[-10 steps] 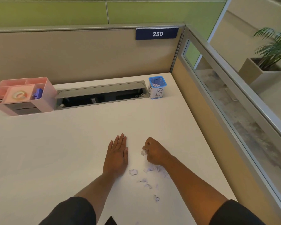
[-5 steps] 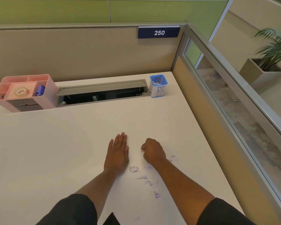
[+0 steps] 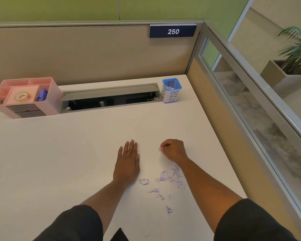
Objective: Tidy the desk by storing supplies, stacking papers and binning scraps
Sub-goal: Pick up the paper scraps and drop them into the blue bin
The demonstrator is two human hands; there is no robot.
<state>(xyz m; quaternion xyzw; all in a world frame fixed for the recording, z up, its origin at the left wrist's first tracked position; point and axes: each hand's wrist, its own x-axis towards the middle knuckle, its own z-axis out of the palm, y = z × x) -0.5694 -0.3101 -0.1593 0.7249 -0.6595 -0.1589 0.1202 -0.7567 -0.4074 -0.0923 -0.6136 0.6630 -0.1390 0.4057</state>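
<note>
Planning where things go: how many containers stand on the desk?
2: a pink organizer at the back left, and a blue-rimmed cup labelled BIN at the back right corner. Nothing appears to hide another.

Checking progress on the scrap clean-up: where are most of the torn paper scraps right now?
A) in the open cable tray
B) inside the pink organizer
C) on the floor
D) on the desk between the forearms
D: the paper scraps lie scattered on the white desk between the forearms, just behind the right hand.
</note>
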